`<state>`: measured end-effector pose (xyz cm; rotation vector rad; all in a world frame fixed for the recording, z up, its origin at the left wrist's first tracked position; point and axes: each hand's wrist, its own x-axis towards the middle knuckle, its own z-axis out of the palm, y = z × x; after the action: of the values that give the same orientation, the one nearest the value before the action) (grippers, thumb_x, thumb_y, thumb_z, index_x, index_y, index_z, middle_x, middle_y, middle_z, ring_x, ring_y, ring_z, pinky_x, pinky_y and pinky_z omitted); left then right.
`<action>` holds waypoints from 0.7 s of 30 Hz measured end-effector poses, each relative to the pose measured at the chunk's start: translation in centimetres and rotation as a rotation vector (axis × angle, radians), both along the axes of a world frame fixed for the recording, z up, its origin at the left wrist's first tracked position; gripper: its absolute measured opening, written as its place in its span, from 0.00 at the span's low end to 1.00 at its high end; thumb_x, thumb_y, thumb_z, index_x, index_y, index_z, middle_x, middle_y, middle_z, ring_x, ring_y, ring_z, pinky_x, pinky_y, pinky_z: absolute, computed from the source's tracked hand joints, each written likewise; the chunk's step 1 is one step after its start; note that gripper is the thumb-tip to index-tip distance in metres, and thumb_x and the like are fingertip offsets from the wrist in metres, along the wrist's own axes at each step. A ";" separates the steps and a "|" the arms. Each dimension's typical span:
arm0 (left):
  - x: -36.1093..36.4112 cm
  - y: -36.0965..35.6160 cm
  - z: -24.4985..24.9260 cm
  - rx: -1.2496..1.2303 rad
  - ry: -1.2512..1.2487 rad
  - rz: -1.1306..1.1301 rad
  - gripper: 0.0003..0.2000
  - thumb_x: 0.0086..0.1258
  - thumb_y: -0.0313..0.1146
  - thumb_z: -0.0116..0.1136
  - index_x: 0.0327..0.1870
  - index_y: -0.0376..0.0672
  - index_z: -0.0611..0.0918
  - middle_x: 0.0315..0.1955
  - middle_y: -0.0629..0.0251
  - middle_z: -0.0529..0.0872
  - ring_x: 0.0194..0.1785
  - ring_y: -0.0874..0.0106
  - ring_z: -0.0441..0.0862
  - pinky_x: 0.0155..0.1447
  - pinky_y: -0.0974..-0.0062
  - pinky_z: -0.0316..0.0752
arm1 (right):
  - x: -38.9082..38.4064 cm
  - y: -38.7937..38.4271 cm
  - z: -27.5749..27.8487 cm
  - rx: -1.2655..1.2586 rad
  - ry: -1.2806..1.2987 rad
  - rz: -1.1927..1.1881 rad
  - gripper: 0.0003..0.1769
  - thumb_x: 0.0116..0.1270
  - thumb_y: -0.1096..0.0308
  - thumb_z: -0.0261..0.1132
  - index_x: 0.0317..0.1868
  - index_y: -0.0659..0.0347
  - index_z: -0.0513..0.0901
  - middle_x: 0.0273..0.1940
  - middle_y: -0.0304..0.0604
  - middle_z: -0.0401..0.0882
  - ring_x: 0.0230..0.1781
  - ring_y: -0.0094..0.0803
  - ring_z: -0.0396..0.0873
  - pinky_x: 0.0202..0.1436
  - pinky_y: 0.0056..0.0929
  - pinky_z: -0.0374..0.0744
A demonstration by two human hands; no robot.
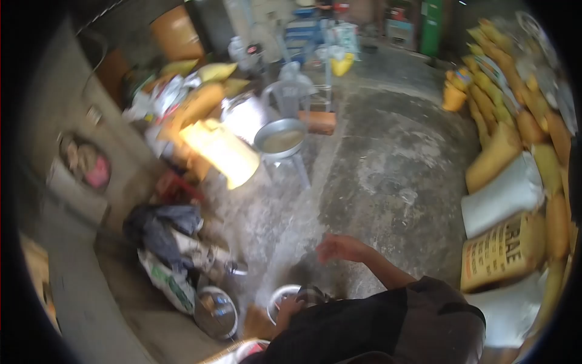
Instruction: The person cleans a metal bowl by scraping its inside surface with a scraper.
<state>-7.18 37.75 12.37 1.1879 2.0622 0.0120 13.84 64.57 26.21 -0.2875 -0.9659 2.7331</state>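
My left hand [290, 307] is low in the view, at a white-rimmed bucket [274, 298]. Beside its fingers is a dark round object [311, 295]; whether the hand grips it or the rim cannot be made out. My right hand [338, 248] is raised over the grey floor, higher in the view and to the right of the bucket. Motion smears its fingers, and nothing can be made out in it. Left of my left hand stands another round container [216, 312] with mixed items inside.
Sacks [506, 249] are stacked along the right side. A metal basin [280, 139] stands ahead, beside a grey chair [290, 97] and a brightly lit yellow sack [221, 151]. Dark cloth or plastic [160, 233] and a white-green bag [167, 282] lie at left.
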 end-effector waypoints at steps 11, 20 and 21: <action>-9.8 24.0 4.4 -0.125 -0.138 -0.253 0.32 0.70 0.58 0.51 0.63 0.38 0.76 0.60 0.47 0.79 0.65 0.50 0.75 0.69 0.61 0.68 | 2.1 13.6 -2.3 0.864 -0.755 0.493 0.33 0.70 0.39 0.58 0.53 0.64 0.84 0.44 0.48 0.87 0.50 0.38 0.83 0.57 0.40 0.76; -2.6 60.2 27.4 0.594 -0.487 -0.913 0.19 0.75 0.45 0.50 0.57 0.43 0.80 0.50 0.51 0.84 0.53 0.55 0.82 0.57 0.61 0.75 | 2.3 33.2 1.2 1.358 -1.670 -0.026 0.30 0.70 0.41 0.54 0.55 0.58 0.82 0.49 0.55 0.84 0.53 0.52 0.81 0.56 0.43 0.77; -0.5 64.2 31.9 0.621 -0.475 -1.121 0.18 0.73 0.45 0.51 0.55 0.44 0.81 0.47 0.51 0.86 0.50 0.56 0.83 0.54 0.58 0.76 | 1.6 35.6 1.6 1.190 -1.512 -0.207 0.29 0.70 0.42 0.55 0.55 0.57 0.82 0.51 0.56 0.83 0.54 0.52 0.81 0.56 0.44 0.77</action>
<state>-7.64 101.99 44.23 2.3011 0.7848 0.3748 15.49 100.19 27.81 -1.9883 -2.2962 0.9163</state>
